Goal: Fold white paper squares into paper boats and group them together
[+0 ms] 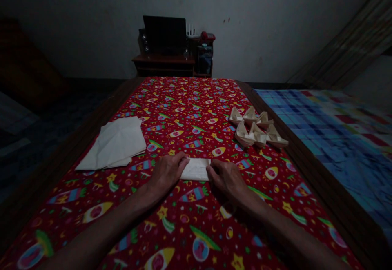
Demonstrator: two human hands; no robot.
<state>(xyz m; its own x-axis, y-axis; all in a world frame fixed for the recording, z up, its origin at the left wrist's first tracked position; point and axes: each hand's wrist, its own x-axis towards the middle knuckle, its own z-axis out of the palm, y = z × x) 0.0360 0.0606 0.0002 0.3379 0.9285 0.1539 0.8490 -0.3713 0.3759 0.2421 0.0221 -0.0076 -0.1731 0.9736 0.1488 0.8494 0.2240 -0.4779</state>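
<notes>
Left hand: the left hand (pixel 168 170) had its thumb and index finger drawn in narrow, pinching the left end of the folded paper (pixel 195 169).
Right hand: same deal, the right hand (pixel 228 176) had thumb and index finger close together on the right end; couldn't tell how its other fingers were curled.
Folded paper: pale flat strip, right between the 2 hands, just below the middle of the frame, lying on the red printed cloth (pixel 183 231).
Paper stack: loose paper sheets (pixel 121 143) sat left of center, kinda unevenly piled.
Folded shapes: 6 pointy paper shapes (pixel 257 133) sat right of center in 2 rows, insides too dim to read.
Background: dark screen (pixel 165 33) on a wooden desk (pixel 165 59), upper middle.
</notes>
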